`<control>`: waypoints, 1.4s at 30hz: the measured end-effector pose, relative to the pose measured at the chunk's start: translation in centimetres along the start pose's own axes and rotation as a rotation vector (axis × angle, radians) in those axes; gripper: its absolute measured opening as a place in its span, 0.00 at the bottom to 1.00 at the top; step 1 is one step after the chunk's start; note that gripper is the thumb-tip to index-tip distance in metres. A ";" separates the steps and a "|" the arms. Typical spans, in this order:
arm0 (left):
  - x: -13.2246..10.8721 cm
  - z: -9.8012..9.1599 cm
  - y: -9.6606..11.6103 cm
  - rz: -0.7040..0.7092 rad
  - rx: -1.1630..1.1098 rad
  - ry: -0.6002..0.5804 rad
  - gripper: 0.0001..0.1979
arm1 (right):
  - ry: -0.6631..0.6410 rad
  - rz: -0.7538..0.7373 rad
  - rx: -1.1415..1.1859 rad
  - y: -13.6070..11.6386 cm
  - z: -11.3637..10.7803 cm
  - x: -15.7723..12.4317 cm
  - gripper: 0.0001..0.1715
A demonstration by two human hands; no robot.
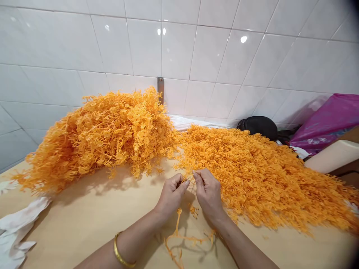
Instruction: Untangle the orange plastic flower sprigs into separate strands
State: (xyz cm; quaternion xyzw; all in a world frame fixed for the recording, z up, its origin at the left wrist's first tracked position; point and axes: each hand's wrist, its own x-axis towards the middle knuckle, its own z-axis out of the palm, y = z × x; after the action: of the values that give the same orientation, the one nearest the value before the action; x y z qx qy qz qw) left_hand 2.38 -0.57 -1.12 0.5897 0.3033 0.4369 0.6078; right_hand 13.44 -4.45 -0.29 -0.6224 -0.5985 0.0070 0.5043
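Both hands meet at the middle of the table. My left hand [173, 191] is closed, thumb against forefinger, on a thin orange plastic sprig [192, 179]. Close beside it, my right hand [206, 188] pinches the same sprig between thumb and forefinger. An orange branching stem [193, 238] hangs or lies below the hands, between the forearms; whether it joins the held piece is hard to tell. A tall heap of orange sprigs [112, 130] rises at the left, and a lower, wider heap [260, 175] spreads at the right, close to my right hand.
White crumpled cloth [19, 224] lies at the left edge of the wooden table [106, 216]. Behind the right heap are a black pouch [259, 126] and a magenta bag [322, 121]. A pale rounded object [333, 156] juts in at the right. A tiled wall [176, 48] stands behind.
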 end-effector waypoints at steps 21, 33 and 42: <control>1.8 -5.2 0.5 -0.539 -0.935 -0.323 0.12 | -0.101 -0.071 -0.315 1.2 -2.7 0.4 0.14; 2.6 -6.5 0.2 -0.415 -0.955 -0.354 0.13 | -0.548 -0.432 -0.676 3.3 2.6 1.4 0.27; 3.1 -6.8 0.2 -0.402 -1.011 -0.101 0.19 | -0.412 -0.297 -0.841 3.5 2.7 5.6 0.17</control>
State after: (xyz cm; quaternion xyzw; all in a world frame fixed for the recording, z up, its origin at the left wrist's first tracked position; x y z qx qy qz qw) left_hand -2.28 5.21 -1.32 0.1744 0.1326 0.3747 0.9009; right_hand 15.98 2.22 -0.44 -0.6658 -0.7189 -0.1844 0.0760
